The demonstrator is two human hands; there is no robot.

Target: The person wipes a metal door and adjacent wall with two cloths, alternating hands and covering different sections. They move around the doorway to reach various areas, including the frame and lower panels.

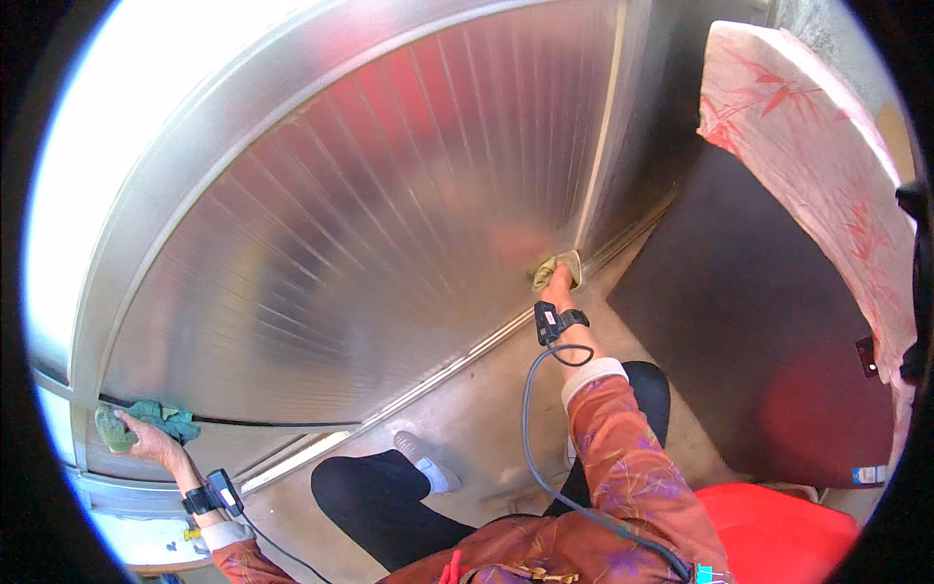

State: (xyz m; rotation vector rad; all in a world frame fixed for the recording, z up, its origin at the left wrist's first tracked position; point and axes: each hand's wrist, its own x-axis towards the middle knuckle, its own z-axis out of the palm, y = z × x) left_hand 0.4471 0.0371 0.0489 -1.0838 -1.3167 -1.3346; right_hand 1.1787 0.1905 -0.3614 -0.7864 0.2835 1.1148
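Note:
A large ribbed, translucent sliding-door panel [408, 219] in a metal frame stands before me. At its lower right corner my right hand [559, 279] presses a folded yellowish cloth [546, 273] against the surface. Far to the left, my left hand [146, 439] grips a green cloth [149, 417] beside the frame, near the end of a black strip [277, 423] that runs along the panel's lower left part. Both wrists wear a strapped black device with a cable.
A metal floor track [467, 359] runs under the panel. Right of me are a dark board-like surface [737, 306], a pink cloth with red leaf patterns [824, 146] and a red plastic object [773, 533]. My shoe [427, 460] is close to the track.

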